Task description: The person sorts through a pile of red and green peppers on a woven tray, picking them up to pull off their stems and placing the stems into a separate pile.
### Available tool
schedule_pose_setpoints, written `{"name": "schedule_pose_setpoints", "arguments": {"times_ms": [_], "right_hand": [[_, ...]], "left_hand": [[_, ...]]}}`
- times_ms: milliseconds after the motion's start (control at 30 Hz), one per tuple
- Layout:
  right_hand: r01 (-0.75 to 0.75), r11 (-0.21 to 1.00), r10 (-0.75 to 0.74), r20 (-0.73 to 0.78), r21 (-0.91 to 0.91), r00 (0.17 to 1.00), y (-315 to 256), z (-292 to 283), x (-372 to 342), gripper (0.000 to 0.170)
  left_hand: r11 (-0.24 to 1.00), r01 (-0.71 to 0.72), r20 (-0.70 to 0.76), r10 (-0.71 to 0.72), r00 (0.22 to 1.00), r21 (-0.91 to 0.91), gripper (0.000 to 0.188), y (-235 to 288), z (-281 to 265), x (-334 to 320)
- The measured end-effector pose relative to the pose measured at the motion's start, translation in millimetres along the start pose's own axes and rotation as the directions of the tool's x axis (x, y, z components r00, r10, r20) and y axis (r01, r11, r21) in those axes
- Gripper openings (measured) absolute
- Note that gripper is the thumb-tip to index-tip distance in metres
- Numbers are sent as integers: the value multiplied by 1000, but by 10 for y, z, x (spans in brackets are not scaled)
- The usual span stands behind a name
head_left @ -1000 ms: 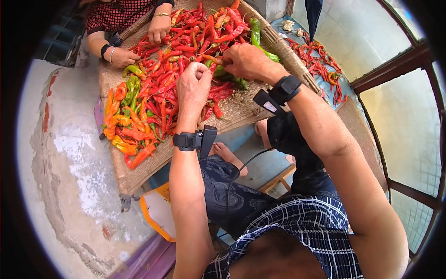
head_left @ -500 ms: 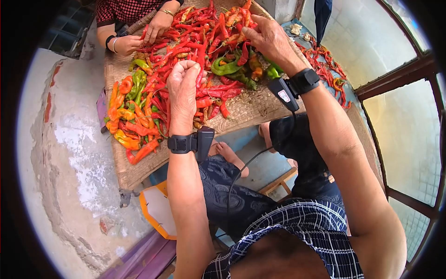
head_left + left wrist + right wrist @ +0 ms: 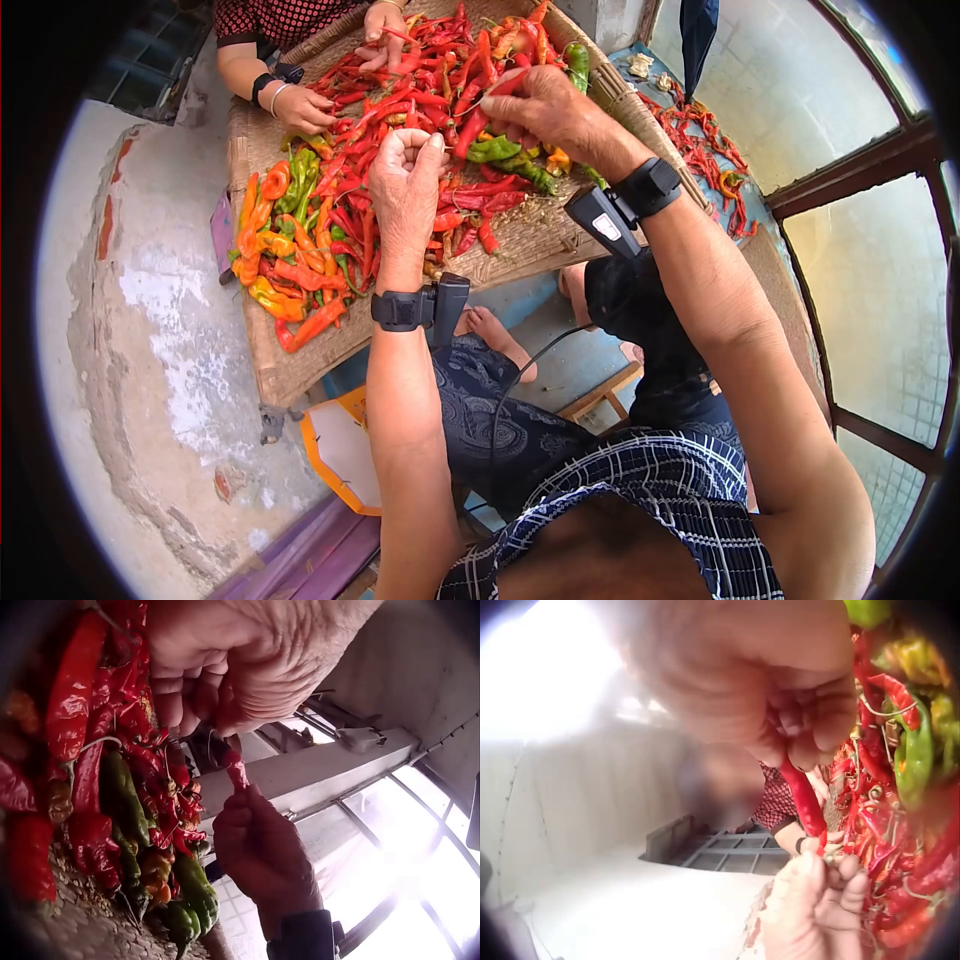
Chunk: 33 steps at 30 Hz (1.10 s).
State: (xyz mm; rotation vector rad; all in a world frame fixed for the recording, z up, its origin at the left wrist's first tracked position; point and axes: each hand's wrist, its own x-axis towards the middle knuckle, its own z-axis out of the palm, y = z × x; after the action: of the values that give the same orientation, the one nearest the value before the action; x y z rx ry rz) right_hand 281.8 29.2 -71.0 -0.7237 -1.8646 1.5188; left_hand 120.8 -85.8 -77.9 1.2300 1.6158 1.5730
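Note:
My right hand (image 3: 548,108) grips a red chili pepper (image 3: 804,799) over the pile, its narrow end pointing toward my left hand. With thumb and fingertips, my left hand (image 3: 405,185) pinches at the stem end of that pepper, as the right wrist view shows. Beneath both hands spreads a heap of red chili peppers (image 3: 345,215) on a woven tray (image 3: 285,375). Green peppers (image 3: 525,168) lie below my right hand. Orange and yellow peppers (image 3: 275,240) are gathered at the tray's left side.
Across the tray another person's hands (image 3: 303,110) handle peppers. More red peppers (image 3: 700,140) lie on a blue surface at the right, by the windows (image 3: 870,290) and a folded umbrella (image 3: 697,45). A rough wall (image 3: 150,330) runs along the left.
My right hand went out to the right side of the heap, then came back left with a red pepper beside my left hand. The other person's hand has lifted a red pepper.

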Motion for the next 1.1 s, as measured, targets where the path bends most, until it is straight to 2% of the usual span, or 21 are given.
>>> {"name": "schedule_pose_setpoints", "arguments": {"times_ms": [33, 100, 133, 167, 200, 233, 267, 333, 367, 433, 500, 600, 667, 700, 767, 800, 833, 900, 967, 1033, 1100], "right_hand": [[0, 998, 7, -99, 66, 995, 13, -20, 59, 25], [101, 902, -28, -178, 420, 984, 6, -86, 126, 24], [148, 913, -47, -263, 381, 964, -13, -116, 141, 23], [206, 960, -128, -361, 188, 924, -18, -155, 102, 26], [227, 968, -250, -397, -105, 883, 101, -236, 168, 27], [219, 895, -376, -394, -389, 839, 154, -289, 211, 27], [221, 894, -378, -390, -390, 840, 236, -325, 184, 27], [188, 680, -437, -187, -709, 880, 193, -275, 4, 27], [193, 805, -335, -160, -562, 929, 154, -234, -86, 24], [219, 788, -339, -109, -575, 934, 186, -186, -126, 23], [232, 703, -335, -26, -672, 942, 214, -159, -122, 20], [226, 692, -345, -40, -685, 938, 198, -119, -131, 15], [108, 680, -289, -130, -725, 949, 127, -71, -168, 12], [110, 679, -266, -103, -726, 959, 113, -21, -178, 12], [295, 747, -290, 108, -596, 951, 83, 33, -257, 13], [294, 787, -271, 124, -543, 955, -36, 62, -313, 13], [321, 837, -345, 28, -442, 938, -76, 87, -332, 12], [275, 874, -395, -255, -402, 883, -111, 63, -292, 11], [264, 894, -421, -479, -362, 770, -181, 14, -279, 11], [278, 935, -354, -584, -219, 731, -192, -46, -267, 11], [295, 933, -358, -610, -207, 707, -160, -116, -238, 11]], "left_hand": [[1000, 0, -2, 0, 1000, -1, 12, -45, -17, 7], [999, -44, -1, 44, 999, 32, 12, -97, -42, 11], [998, -44, -4, 44, 999, 32, 12, -99, -52, 14], [996, -62, -16, 63, 998, 65, 11, -101, -57, 20], [992, -79, -28, 82, 996, 96, 11, -93, -54, 24], [992, -80, -32, 84, 996, 96, 11, -77, -34, 21], [993, -100, -53, 103, 993, 64, 10, -67, -8, 13], [992, -123, -78, 125, 989, 27, 9, -62, 6, 8], [988, -116, -35, 120, 992, 99, 9, -60, 7, 4], [979, -118, 1, 120, 993, 167, 8, -65, 19, -9], [932, -155, 38, 151, 988, 327, 8, -66, 48, -39], [927, -151, 24, 152, 988, 343, 9, -21, 92, -75], [927, -140, 5, 148, 989, 348, 9, -21, 111, -46], [923, -150, 13, 156, 988, 354, 9, -28, 125, -28], [857, -264, 2, 293, 956, 443, 7, -36, 166, 26], [832, -301, 33, 324, 946, 466, 9, -10, 213, 60], [812, -291, 69, 299, 952, 506, 16, 5, 271, 60], [613, -500, 219, 476, 852, 611, 24, 14, 435, 80], [503, -581, 344, 489, 802, 640, 35, -28, 646, 153], [339, -664, 447, 531, 720, 666, 38, -74, 807, 278], [272, -638, 462, 497, 734, 721, 38, -87, 880, 437]]}}
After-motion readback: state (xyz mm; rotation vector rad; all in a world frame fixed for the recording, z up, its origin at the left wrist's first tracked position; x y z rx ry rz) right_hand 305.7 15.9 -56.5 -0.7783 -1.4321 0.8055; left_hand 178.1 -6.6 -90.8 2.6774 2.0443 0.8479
